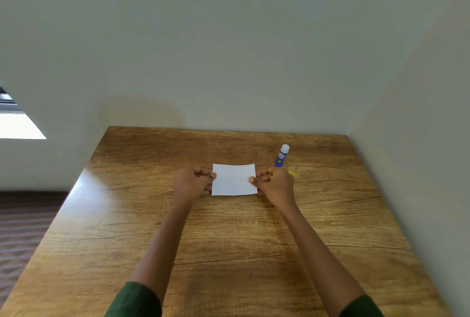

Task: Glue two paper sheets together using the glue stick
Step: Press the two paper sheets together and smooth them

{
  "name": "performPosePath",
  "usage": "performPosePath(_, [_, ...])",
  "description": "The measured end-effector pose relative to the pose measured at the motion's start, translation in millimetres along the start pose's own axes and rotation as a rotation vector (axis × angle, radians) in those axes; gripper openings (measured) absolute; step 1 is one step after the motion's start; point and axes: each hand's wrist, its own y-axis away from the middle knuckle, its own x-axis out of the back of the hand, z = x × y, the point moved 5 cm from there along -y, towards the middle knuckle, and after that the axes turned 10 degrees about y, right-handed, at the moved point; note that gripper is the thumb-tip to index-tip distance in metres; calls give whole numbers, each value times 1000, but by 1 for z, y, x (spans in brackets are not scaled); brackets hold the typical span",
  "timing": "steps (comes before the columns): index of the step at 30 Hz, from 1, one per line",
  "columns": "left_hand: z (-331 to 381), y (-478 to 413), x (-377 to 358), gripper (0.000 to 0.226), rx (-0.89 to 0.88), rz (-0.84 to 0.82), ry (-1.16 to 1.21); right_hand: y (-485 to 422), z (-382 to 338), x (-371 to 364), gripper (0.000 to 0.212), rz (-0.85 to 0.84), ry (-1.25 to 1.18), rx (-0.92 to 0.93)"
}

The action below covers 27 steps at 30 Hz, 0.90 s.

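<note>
A small white paper sheet (233,180) is held between both hands over the middle of the wooden table (229,240). My left hand (193,182) pinches its left edge with thumb on top. My right hand (274,184) pinches its right edge the same way. Whether this is one sheet or two stacked I cannot tell. A blue glue stick (281,156) with a white cap stands upright on the table, just beyond and right of my right hand. A small yellowish spot (292,173) lies on the table by my right hand.
The table stands in a corner, with a pale wall (229,49) behind it and another along its right side. Its left edge drops to a dark floor (23,227). A bright window (17,123) shows at far left.
</note>
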Motion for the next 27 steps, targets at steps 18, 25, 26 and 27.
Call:
performPosePath(18, [5, -18, -10, 15, -155, 67, -407, -9, -3, -10, 18, 63, 242, 70])
performPosePath(25, [7, -19, -10, 20, -169, 64, -411, -8, -6, -7, 16, 74, 255, 94])
performPosePath(26, [7, -18, -10, 21, -175, 63, -415, -7, -8, -3, 14, 100, 236, 104])
performPosePath(27, [8, -18, -10, 21, -179, 62, -418, -6, -10, 3, 10, 137, 219, 119])
